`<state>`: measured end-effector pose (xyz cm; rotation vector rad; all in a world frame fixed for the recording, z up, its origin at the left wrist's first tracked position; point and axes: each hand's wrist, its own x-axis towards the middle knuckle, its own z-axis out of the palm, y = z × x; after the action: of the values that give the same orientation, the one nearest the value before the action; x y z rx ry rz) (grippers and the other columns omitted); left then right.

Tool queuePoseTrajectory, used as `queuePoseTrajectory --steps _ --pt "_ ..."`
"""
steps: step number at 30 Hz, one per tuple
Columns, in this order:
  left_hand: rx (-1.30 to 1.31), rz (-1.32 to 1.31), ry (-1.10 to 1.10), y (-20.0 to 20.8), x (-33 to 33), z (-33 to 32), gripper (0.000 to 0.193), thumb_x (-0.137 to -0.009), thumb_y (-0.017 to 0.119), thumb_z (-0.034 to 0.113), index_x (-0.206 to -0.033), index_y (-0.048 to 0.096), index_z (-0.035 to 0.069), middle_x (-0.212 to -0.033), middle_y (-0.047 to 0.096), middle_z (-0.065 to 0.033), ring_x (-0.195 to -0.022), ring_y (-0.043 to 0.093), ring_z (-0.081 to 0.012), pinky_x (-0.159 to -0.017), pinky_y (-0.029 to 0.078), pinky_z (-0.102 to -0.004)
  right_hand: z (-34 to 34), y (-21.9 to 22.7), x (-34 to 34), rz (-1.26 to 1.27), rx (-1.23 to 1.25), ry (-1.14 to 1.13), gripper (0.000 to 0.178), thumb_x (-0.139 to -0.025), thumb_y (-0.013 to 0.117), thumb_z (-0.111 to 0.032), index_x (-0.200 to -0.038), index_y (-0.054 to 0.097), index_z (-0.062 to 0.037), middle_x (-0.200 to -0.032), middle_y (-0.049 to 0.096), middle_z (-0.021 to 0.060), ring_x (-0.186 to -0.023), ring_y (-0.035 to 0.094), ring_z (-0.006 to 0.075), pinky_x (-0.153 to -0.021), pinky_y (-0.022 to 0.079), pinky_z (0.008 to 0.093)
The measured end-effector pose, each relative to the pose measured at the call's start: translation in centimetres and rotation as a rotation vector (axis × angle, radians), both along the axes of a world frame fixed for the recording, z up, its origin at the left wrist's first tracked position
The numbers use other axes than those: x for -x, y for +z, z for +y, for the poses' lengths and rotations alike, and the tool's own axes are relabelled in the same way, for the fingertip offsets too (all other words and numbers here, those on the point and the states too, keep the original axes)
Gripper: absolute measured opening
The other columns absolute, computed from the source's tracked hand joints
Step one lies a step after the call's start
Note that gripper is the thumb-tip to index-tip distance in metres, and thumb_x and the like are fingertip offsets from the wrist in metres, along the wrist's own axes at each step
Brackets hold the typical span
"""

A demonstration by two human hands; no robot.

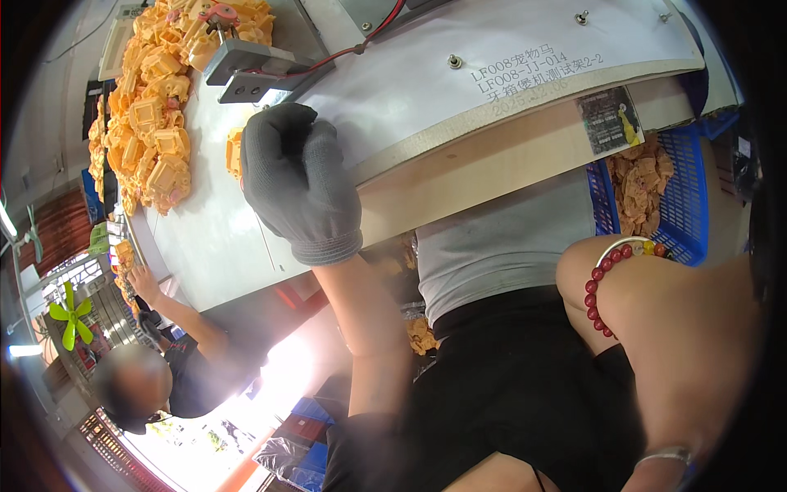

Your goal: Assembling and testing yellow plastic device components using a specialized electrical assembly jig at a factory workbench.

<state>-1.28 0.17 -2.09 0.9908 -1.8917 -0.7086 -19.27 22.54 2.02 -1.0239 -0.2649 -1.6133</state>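
Note:
My left hand [303, 176], in a grey knitted glove, is curled into a fist over the white worktop. Its fingertips are turned out of sight, so anything inside the fist is hidden. An orange plastic part [234, 153] shows at the left edge of the glove, partly covered by it. Just beyond the fist is a metal fixture block [254, 70] with a red wire. Bare and very large in the picture, my right hand [693, 344] is raised close to the camera at the lower right, a red bead bracelet [602, 271] at its wrist. Its fingers mostly run out of view.
A big heap of orange plastic parts [152, 115] covers the far left of the worktop [205, 246]. Toggle switches [455, 61] stand on the white panel. At the right, a blue crate [684, 184] contains orange pieces. On the left, a co-worker's hand [143, 283] touches orange parts.

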Motion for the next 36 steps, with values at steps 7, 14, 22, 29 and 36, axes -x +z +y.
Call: queuePoseTrajectory --steps 7,14,22,29,36 --pt "-0.017 0.006 -0.007 0.3 1.1 0.3 0.011 -0.073 0.056 0.005 -0.081 0.058 -0.002 -0.073 0.056 -0.0074 -0.064 0.052 -0.0154 -0.064 0.045 -0.0264 -3.0 1.2 -0.3 0.106 0.033 -0.015 0.018 -0.076 0.073 -0.008 -0.064 0.059 -0.0091 -0.055 0.048 -0.0019 -0.050 0.053 0.0119 -0.052 0.043 0.0243" --pt "0.084 -0.123 0.001 0.1 -0.6 0.0 0.011 -0.071 0.057 0.007 -0.080 0.058 0.001 -0.075 0.056 -0.0124 -0.069 0.054 -0.0292 -0.068 0.045 -0.0353 -6.8 0.8 1.2 0.854 0.022 -0.249 0.012 -0.067 0.075 -0.005 -0.071 0.064 -0.0086 -0.061 0.053 0.0006 -0.049 0.052 0.0112 -0.052 0.044 0.0255" --pt "0.211 -0.131 -0.033 0.1 0.4 -0.5 0.011 -0.071 0.059 0.012 -0.081 0.057 0.006 -0.075 0.057 -0.0118 -0.073 0.054 -0.0324 -0.066 0.043 -0.0429 -8.6 7.4 -5.1 1.564 0.367 -0.672 0.028 -0.069 0.066 -0.014 -0.094 0.065 -0.0037 -0.074 0.056 0.0082 -0.065 0.061 0.0218 -0.057 0.048 0.0313" --pt "0.296 -0.129 0.075 -0.7 -0.3 -0.4 0.011 -0.072 0.059 0.011 -0.081 0.057 0.006 -0.075 0.059 -0.0125 -0.072 0.057 -0.0343 -0.064 0.045 -0.0423 -4.0 6.7 -5.1 1.601 0.461 -0.671 0.029 -0.071 0.066 -0.016 -0.097 0.065 -0.0020 -0.083 0.059 0.0128 -0.069 0.062 0.0244 -0.061 0.049 0.0340" --pt "0.279 -0.189 0.105 -0.2 -0.9 0.4 0.012 -0.069 0.058 0.011 -0.080 0.057 0.007 -0.075 0.059 -0.0128 -0.072 0.056 -0.0350 -0.066 0.044 -0.0424 -4.7 7.7 -3.0 1.758 0.387 -0.794 0.031 -0.073 0.065 -0.018 -0.099 0.065 -0.0002 -0.093 0.062 0.0174 -0.072 0.063 0.0270 -0.065 0.050 0.0368"
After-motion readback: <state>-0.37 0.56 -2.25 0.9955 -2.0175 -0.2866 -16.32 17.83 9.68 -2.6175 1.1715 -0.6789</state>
